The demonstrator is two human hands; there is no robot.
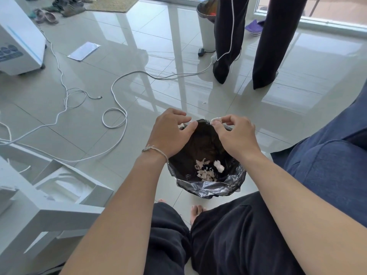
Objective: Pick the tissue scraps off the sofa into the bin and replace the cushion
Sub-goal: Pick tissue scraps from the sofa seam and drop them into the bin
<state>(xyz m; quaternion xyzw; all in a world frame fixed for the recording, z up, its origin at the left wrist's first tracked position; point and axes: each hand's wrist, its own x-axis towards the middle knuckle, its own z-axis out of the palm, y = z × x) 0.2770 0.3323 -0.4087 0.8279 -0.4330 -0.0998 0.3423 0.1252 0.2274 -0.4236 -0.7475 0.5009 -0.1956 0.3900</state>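
1. The bin (206, 187), lined with a black bag (200, 143), stands on the tiled floor (139, 108) just in front of the seated person's knees.
2. The left hand (170, 132) reaches over the far side of the bin, its fingers curled and its thumb pressing on the raised far edge of the bag.
3. The right hand (236, 133) hovers over the same far edge and pinches a small white tissue scrap (214, 121) between thumb and fingertips.
4. More tissue scraps (208, 169) lie at the bottom of the bag, white and pale pink, bunched together.
5. The blue sofa (327, 165) runs along the right side, beside the right forearm.
6. White cables (117, 92) trail in loops across the floor to the left.
7. Another person's dark trouser legs (264, 42) stand well beyond the bin, near a second bin (205, 26).
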